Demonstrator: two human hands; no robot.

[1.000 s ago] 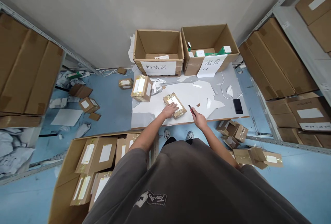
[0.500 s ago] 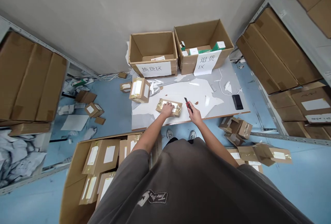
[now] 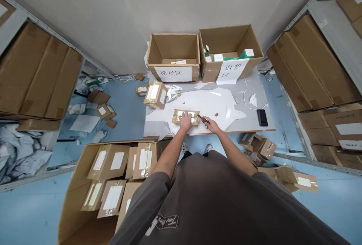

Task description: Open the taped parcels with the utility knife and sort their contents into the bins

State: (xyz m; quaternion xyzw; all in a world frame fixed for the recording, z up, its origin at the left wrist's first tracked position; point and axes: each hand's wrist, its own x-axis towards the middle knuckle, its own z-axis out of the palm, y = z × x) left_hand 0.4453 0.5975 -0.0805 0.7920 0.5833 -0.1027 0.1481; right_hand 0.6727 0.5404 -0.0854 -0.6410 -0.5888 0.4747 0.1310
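A small taped cardboard box (image 3: 176,116) with a white label lies flat near the front edge of the table. My left hand (image 3: 185,120) rests on top of it, fingers spread over the label. Gripped in my right hand (image 3: 211,125) is a red and black utility knife (image 3: 204,119), pointing left. Its tip is at the box's right end; I cannot tell whether the blade cuts into the tape. Behind the box to the left stands a larger taped cardboard box (image 3: 155,94), with a smaller box (image 3: 141,90) beside it.
Two open cartons with handwritten signs, a left one (image 3: 195,72) and a right one (image 3: 209,75), stand at the table's back. A phone (image 3: 262,117) and white cable lie right. A big carton (image 3: 70,196) of parcels is at my left. Loaded shelves flank both sides.
My right hand has lowered the utility knife and brought its tip left to the box's right end. My left hand stays on the box, its fingers more spread. The view has shifted slightly.
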